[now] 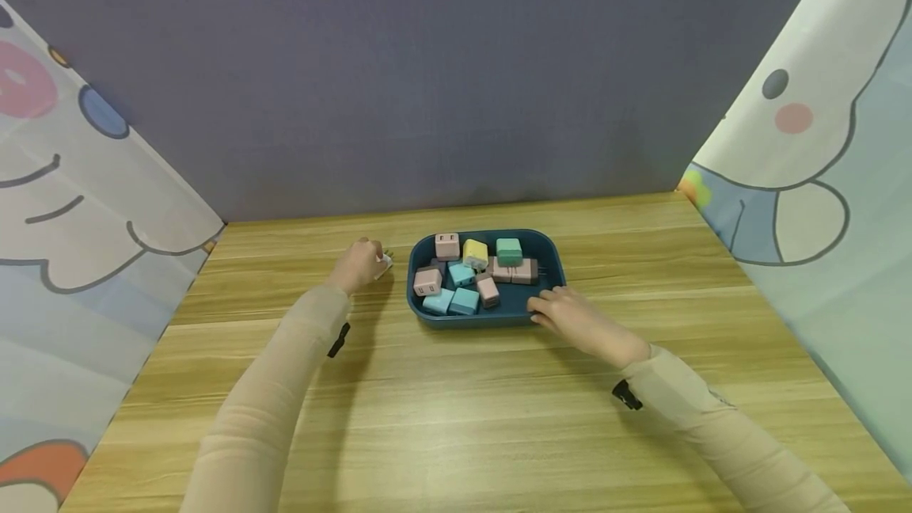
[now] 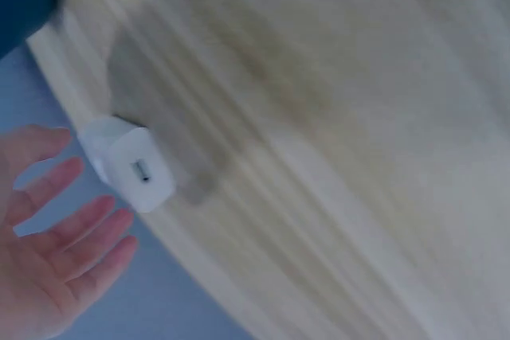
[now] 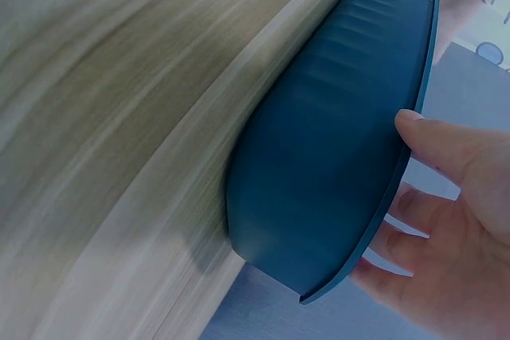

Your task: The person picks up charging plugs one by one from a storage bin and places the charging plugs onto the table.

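A white USB charger (image 2: 143, 169) lies on the table, its port facing the left wrist camera. My left hand (image 1: 359, 264) is just beside it; in the left wrist view the fingers (image 2: 88, 232) are spread, with a gap between them and the charger. From the head, the charger (image 1: 385, 264) is partly covered by that hand and its prongs stick out. At the near right corner of a dark blue tray (image 1: 473, 324), my right hand (image 1: 573, 319) holds the rim. The right wrist view has the thumb (image 3: 418, 129) outside the tray wall and the other fingers behind the rim.
Inside the tray are several charger blocks: pink ones (image 1: 428, 282), light blue ones (image 1: 465, 302), a yellow one (image 1: 475, 252) and a green one (image 1: 509, 251). A grey panel (image 1: 456, 85) rises behind the wooden table (image 1: 456, 434). Printed cloths hang on both sides.
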